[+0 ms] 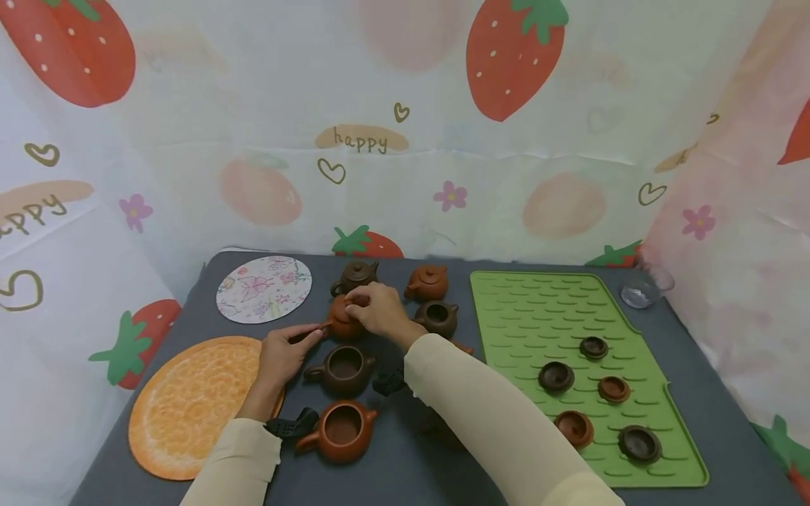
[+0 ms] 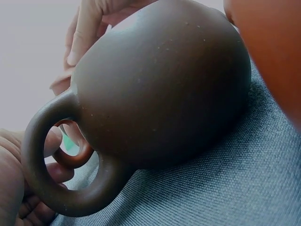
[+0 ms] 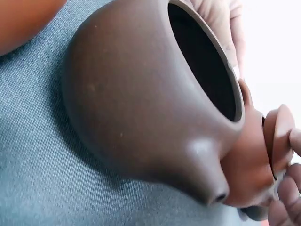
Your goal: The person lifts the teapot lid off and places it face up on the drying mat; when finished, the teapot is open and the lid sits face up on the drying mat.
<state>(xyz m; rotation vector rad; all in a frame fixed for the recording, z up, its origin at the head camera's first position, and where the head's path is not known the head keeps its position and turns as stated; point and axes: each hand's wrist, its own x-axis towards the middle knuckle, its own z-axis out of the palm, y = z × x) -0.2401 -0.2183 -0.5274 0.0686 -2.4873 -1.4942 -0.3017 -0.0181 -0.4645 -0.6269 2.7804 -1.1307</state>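
Note:
A reddish-orange teapot (image 1: 342,323) stands in the left row on the dark cloth. My left hand (image 1: 285,355) pinches its looped handle (image 2: 75,157) between thumb and fingers. Over its mouth, my right hand (image 1: 382,313) grips a matching lid (image 3: 281,136); the lid sits tilted at the opening in the right wrist view. Nearer to me are a lidless brown teapot (image 1: 344,371) and a lidless orange teapot (image 1: 343,430). Behind the held pot is a dark lidded teapot (image 1: 357,276).
Right of my hands stand an orange lidded teapot (image 1: 427,282) and a brown lidless one (image 1: 439,318). Several small lids lie on a green mat (image 1: 531,302), with a glass cup (image 1: 645,288) beyond it. Two round mats, one patterned (image 1: 264,289), one orange (image 1: 190,407), lie left.

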